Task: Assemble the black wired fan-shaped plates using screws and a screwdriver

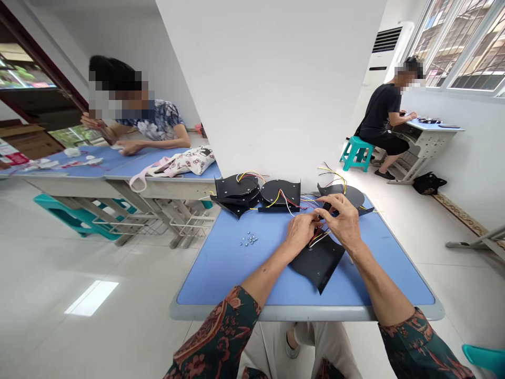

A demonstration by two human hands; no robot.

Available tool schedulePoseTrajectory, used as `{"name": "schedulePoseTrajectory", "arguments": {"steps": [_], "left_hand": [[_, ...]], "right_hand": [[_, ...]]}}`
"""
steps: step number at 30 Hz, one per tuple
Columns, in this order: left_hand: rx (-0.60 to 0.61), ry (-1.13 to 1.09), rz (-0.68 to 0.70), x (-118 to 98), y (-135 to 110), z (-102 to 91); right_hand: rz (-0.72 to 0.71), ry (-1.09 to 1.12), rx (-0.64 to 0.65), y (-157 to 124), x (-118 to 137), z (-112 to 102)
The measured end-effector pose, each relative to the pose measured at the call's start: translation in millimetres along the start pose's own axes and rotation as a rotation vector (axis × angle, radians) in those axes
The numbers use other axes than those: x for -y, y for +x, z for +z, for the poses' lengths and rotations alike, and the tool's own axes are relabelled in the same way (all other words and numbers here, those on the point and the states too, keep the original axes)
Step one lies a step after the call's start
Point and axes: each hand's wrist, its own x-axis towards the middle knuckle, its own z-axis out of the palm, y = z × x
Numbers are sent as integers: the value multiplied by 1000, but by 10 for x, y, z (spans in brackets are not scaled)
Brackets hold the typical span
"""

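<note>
A black plate (317,263) with curved edges lies askew on the blue table in front of me, and red, yellow and white wires come out of its upper part. My left hand (300,231) is closed at the plate's far left edge, its fingertips partly hidden. Above that edge, my right hand (342,218) pinches a short black tool (325,209) that looks like a screwdriver handle; its tip is hidden by my fingers. To the left of my left hand lies a small group of loose silver screws (251,239).
More black plates with round discs and wires stand along the back: a stack (238,190), a single one (281,193), another (347,195) at right. A white wall rises behind the blue table (221,273). Co-workers sit left (165,123) and right (381,110); a cloth bag (185,164) lies left.
</note>
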Motion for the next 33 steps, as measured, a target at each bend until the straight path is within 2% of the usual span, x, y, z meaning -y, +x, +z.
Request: {"name": "schedulePoseTrajectory", "arguments": {"steps": [2,6,9,13,18,21,25,28,33], "left_hand": [[-3,-11,-8,-1,-1,-1],[-27,-73,3,15,-2,7],[-17,-130,-6,22,1,9],[0,-148,7,39,13,16],[-28,-155,5,74,20,38],[-24,-161,-15,56,17,26],[-27,-181,-53,30,9,4],[-13,-220,-31,41,7,4],[-28,-212,-14,57,8,14]], "right_hand": [[15,-16,-17,-4,-1,6],[101,93,-19,-5,-7,4],[140,194,59,4,-8,-17],[112,271,151,12,9,-44],[34,156,64,9,46,-33],[39,86,19,4,22,-21],[88,91,54,1,-69,-22],[122,96,79,7,-118,-40],[121,123,100,23,-41,-68]]}}
